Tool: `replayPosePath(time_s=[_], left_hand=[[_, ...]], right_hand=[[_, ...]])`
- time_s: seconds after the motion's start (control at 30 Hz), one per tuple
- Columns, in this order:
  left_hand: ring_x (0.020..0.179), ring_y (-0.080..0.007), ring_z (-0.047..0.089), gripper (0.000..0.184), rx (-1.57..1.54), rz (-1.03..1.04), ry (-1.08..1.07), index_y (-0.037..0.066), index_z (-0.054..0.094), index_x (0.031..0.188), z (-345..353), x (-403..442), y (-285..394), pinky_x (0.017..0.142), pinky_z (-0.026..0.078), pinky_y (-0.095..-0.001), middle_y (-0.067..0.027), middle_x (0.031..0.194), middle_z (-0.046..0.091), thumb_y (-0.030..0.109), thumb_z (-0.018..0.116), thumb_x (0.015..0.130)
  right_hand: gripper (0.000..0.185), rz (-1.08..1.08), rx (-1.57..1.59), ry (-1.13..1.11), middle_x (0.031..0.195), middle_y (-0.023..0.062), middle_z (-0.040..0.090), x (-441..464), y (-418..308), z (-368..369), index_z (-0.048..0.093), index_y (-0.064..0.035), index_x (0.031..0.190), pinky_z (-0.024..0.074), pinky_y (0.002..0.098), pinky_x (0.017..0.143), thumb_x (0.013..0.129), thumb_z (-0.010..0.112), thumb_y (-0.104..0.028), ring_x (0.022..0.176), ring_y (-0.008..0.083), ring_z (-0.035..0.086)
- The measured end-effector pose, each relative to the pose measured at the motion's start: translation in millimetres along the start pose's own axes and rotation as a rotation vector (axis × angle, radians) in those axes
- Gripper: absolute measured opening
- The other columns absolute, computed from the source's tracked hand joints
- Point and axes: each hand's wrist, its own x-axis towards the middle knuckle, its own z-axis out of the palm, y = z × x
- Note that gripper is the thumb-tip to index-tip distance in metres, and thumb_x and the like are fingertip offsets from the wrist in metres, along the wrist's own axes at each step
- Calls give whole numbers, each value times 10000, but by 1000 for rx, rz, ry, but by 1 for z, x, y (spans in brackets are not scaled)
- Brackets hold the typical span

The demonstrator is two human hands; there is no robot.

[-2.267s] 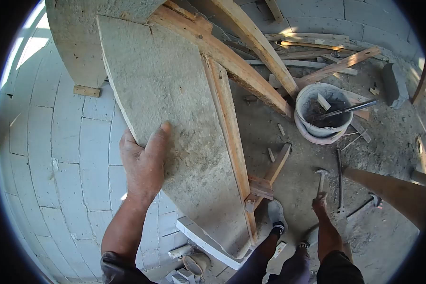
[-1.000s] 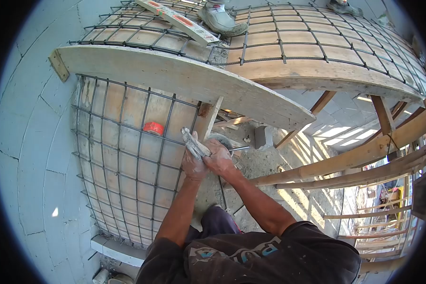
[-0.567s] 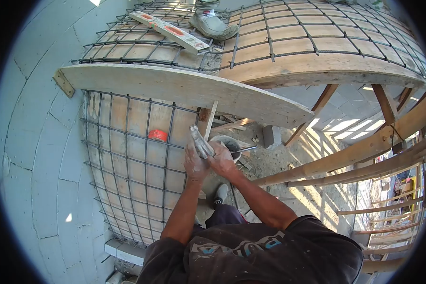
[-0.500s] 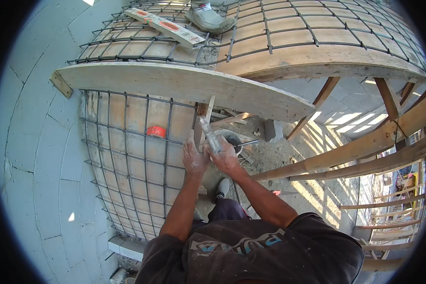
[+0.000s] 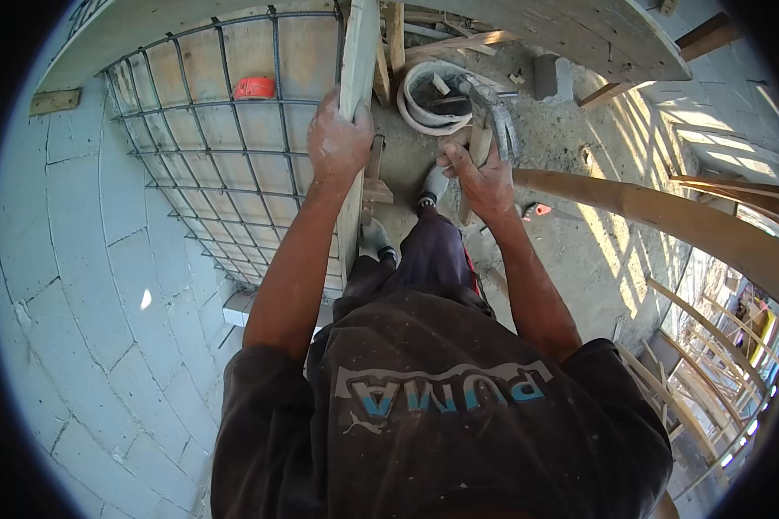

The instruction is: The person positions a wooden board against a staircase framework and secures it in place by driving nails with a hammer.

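Observation:
My left hand (image 5: pixel 339 143) is wrapped round the edge of a pale wooden board (image 5: pixel 360 60) that stands along the side of the rebar-covered plywood slope. In my right hand (image 5: pixel 486 182) is a claw hammer (image 5: pixel 500 119), gripped by its wooden handle close under the grey metal head. The head points up and away from me, with the claws on the right. Just beyond the hammer stands a white bucket (image 5: pixel 424 125) with dark tools and bits of material in it.
Steel mesh (image 5: pixel 234 102) covers the plywood at left, with a red tape-like item (image 5: pixel 254 87) on it. A block wall (image 5: pixel 86 285) rises at far left. A grey block (image 5: pixel 552 78) sits on the floor. Timber props (image 5: pixel 658 208) slant across the right.
My hands have separated. The left has moved onto the board's edge, and the right holds the hammer farther right. The view has tilted down, so the upper mesh and spirit level have left the picture.

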Motion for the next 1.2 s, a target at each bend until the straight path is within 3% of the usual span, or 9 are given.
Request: replayPosePath(time_s=[0.13,0.3,0.4,0.53,0.67,0.77,0.97,1.2], left_hand=[[995,-399,659,374,14,-46,-48,-7,640,1153,-2,1,3,874,513,-440,-245,1039,691,234,628,867],[950,-269,681,436,-111,-98,-133,-61,629,1164,-4,6,-1,870,502,-355,-174,1044,715,272,684,887],[917,-261,677,368,-234,-185,-120,-41,664,1113,-4,4,2,877,501,-353,-163,1004,719,238,668,874],[886,-185,651,362,-201,-221,-132,-52,667,1107,-7,2,9,843,497,-317,-116,980,717,234,682,886],[982,-161,596,357,-159,-263,-173,-48,673,1122,-9,2,14,905,446,-299,-81,1071,681,245,693,918],[847,-119,603,222,-134,-204,-120,-40,693,1028,-7,2,17,779,480,-277,-54,929,698,151,668,917],[826,-111,593,186,-160,-292,-80,-16,717,993,-3,0,21,760,466,-271,-51,913,691,149,701,908],[901,-149,617,181,-103,-248,40,-29,710,1008,6,-1,19,816,469,-284,-87,985,693,113,707,895]], right_hand=[[262,135,-30,17,777,17,620,-15,23,-8,601,-32,1017,505,270,617,936,699,-261,702,88,589],[197,213,-28,-21,764,20,627,-32,67,-27,618,-45,976,494,270,637,954,664,-236,699,84,576],[185,303,-8,-27,762,21,636,-40,95,-37,621,-45,949,492,266,639,958,656,-227,703,83,580],[182,414,-3,-39,749,18,639,-47,128,-51,616,-41,930,494,264,638,963,648,-217,692,84,586],[195,527,70,-29,737,15,639,-51,150,-57,610,-39,910,504,260,634,965,645,-222,691,83,604],[195,581,71,-42,729,24,640,-54,168,-59,601,-41,903,513,260,625,963,646,-221,694,87,622],[217,728,-84,-255,748,54,651,-32,183,-49,589,-19,976,543,281,611,944,652,-224,691,110,657],[303,638,60,-391,876,104,683,48,199,32,571,18,1052,607,326,711,965,599,-271,848,174,714]])
